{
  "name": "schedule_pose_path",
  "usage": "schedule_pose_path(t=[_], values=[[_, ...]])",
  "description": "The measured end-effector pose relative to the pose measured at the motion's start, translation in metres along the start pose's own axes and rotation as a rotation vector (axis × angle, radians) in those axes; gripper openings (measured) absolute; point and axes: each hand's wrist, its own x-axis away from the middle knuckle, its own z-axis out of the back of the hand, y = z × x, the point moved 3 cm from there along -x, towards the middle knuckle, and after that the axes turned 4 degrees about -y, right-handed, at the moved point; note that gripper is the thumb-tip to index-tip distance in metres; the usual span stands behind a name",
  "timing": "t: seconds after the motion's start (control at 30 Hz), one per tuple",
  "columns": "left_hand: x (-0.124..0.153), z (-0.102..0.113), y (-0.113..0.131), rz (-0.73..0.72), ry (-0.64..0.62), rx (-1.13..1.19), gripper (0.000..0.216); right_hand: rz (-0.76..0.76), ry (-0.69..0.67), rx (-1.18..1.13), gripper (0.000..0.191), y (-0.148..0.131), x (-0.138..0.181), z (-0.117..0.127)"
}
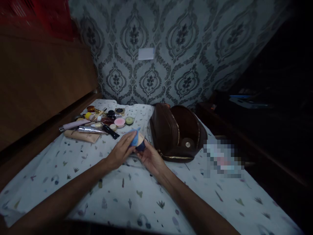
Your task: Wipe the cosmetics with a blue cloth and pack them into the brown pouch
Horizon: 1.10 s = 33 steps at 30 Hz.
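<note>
Left arm: bare, reaching forward from lower left.
Left hand: palm down, fingers curled in a grip.
Right hand: palm up, cupped, touching the left.
Right forearm: angled in from lower right.

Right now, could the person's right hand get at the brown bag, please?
Probably yes: the brown bag lies open just beyond the right hand with nothing between, though both hands hold a small blue jar.

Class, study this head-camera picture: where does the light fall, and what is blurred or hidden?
Head view: light falls on the sheet near both hands, left hand and right hand, on the small blue object; the right side is nearly black; a pixelated patch hides something beside the brown bag.
</note>
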Motion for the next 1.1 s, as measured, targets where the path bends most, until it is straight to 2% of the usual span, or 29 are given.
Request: schedule_pose_path(t=[0.1, 0.33, 0.57, 0.87, 0.97, 1.03, 1.1], values=[[0.0, -0.001, -0.004, 0.125, 0.008, 0.1, 0.051, 0.001, -0.018, 0.042, 0.041, 0.0, 0.0, 0.001], [-0.001, 0.0, -0.012, 0.327, 0.009, 0.275, 0.052, 0.142, 0.011, 0.151, 0.044, -0.002, -0.001, 0.0], [0.0, -0.002, -0.018, 0.535, -0.023, 0.541, 0.065, 0.351, 0.108, 0.643, 0.054, -0.013, -0.001, 0.003], [0.002, -0.007, -0.02, 0.605, -0.042, 0.731, 0.071, 0.649, 0.044, 1.215, 0.054, -0.011, 0.009, -0.003], [0.001, -0.008, -0.018, 0.613, -0.044, 0.777, 0.067, 0.723, 0.007, 1.364, 0.052, -0.01, 0.014, -0.007], [0.001, -0.01, -0.017, 0.665, -0.022, 0.804, 0.065, 0.75, -0.006, 1.413, 0.054, -0.01, 0.016, -0.01], [0.002, -0.013, -0.017, 0.778, -0.004, 0.852, 0.07, 0.772, -0.011, 1.439, 0.055, -0.01, 0.018, -0.011]])
